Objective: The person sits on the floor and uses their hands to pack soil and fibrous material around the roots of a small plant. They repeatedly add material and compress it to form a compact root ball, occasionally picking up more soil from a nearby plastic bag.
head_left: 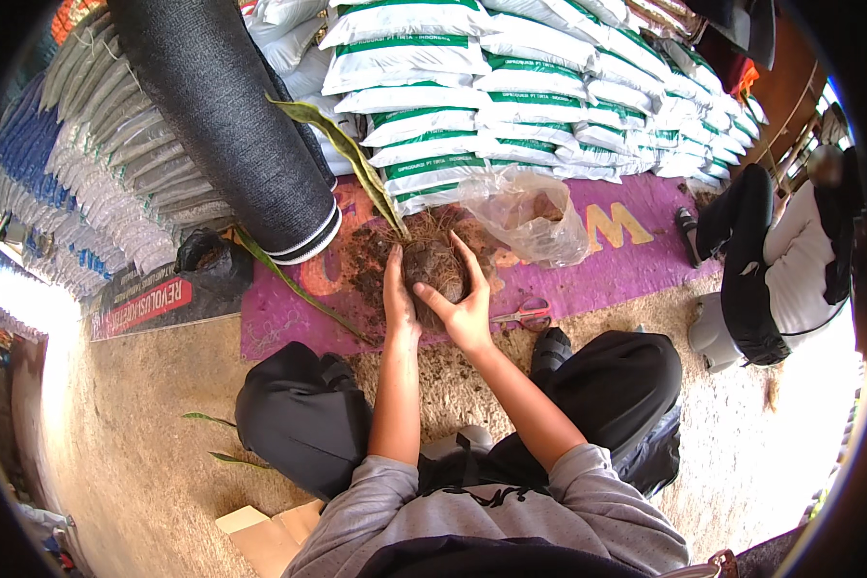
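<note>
Between my two hands rests a round, dark root ball (432,268) matted with fine brown roots. A long green leaf with yellow edges (361,164), like a snake plant's, rises from it toward the upper left. My left hand (398,297) presses along its left side with fingers stretched forward. My right hand (464,306) curves round the right side, the thumb lying across the near face. Loose dark soil (364,270) is scattered around it on a purple printed banner (607,275). Scissors with red handles (530,313) lie just right of my right hand.
A clear plastic bag (549,231) lies beyond my right hand. Left stand a rolled black net (226,116) and a black plant bag (217,265); a long leaf (303,294) lies nearby. Stacked white-and-green sacks (433,125) line the back. Another person (800,250) sits at right.
</note>
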Demonstrator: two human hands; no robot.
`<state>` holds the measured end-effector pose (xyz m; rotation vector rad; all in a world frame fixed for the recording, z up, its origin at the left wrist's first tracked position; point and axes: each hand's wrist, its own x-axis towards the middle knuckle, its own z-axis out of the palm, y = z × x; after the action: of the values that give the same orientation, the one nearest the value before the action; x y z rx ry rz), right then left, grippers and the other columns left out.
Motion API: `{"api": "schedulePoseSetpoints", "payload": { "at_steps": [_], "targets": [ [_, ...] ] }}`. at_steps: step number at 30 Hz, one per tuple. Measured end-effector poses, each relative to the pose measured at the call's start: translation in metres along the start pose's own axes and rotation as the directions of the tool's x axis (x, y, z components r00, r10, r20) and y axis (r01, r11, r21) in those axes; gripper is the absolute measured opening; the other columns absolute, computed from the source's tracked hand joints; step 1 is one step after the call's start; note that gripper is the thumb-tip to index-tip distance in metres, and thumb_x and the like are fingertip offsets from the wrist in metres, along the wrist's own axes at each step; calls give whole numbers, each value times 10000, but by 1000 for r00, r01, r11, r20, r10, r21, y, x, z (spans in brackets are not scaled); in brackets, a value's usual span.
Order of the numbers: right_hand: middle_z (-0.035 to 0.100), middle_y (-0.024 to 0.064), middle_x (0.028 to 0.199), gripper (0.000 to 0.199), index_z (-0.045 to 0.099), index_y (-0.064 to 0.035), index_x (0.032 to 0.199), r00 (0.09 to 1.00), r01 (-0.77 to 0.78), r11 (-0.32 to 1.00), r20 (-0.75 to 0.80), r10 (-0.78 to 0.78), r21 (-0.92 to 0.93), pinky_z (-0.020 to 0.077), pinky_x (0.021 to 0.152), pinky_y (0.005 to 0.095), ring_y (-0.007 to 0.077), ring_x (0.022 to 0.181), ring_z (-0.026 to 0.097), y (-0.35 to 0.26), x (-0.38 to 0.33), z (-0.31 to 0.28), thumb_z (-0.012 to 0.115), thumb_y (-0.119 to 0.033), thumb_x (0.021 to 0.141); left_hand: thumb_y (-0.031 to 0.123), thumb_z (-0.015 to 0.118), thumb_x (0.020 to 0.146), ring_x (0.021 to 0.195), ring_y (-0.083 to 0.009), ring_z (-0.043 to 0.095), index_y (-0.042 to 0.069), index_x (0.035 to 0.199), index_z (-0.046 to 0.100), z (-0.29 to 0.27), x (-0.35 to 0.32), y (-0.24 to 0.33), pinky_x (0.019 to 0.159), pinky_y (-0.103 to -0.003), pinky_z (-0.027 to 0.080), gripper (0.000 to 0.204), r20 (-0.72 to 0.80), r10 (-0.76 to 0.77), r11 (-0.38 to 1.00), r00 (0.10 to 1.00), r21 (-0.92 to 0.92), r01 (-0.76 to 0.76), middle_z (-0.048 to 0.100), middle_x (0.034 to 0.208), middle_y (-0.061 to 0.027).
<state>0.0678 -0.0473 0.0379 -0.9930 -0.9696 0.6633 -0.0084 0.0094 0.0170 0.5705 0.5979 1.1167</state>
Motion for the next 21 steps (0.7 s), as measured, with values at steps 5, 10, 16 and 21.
{"api": "schedulePoseSetpoints", "payload": {
  "at_steps": [5,10,16,21],
  "targets": [
    [462,154,1244,699,341,17,1318,1000,16,999,5,-16,-49,353,974,334,216,1123,467,11,-7,2,693,-54,718,429,399,896,966,-236,573,26,1151,498,-1,-1,-3,849,-374,466,487,-42,18,996,999,-82,-22,566,1092,-107],
    [390,162,1321,604,335,18,1322,997,68,957,-12,-74,-282,258,1036,358,245,1242,348,13,-9,3,611,-139,808,403,414,891,986,-233,563,17,1142,515,-3,3,-5,876,-364,449,472,140,-16,989,990,-141,36,565,1111,-116],
    [310,191,1378,565,289,0,1351,999,16,972,35,-8,-234,159,1077,373,297,1299,259,17,-3,2,408,-346,920,330,449,871,948,-234,587,6,1107,543,-11,6,-7,862,-366,460,412,126,-85,958,988,-263,116,602,1053,-118],
    [339,139,1378,631,334,-25,1338,964,-192,951,-134,229,240,175,1069,383,260,1298,272,17,14,-21,242,-502,935,333,501,817,859,-252,617,14,1049,569,-8,9,-3,764,-376,504,401,-121,-109,963,987,-258,75,623,986,-128]
  ]
}}
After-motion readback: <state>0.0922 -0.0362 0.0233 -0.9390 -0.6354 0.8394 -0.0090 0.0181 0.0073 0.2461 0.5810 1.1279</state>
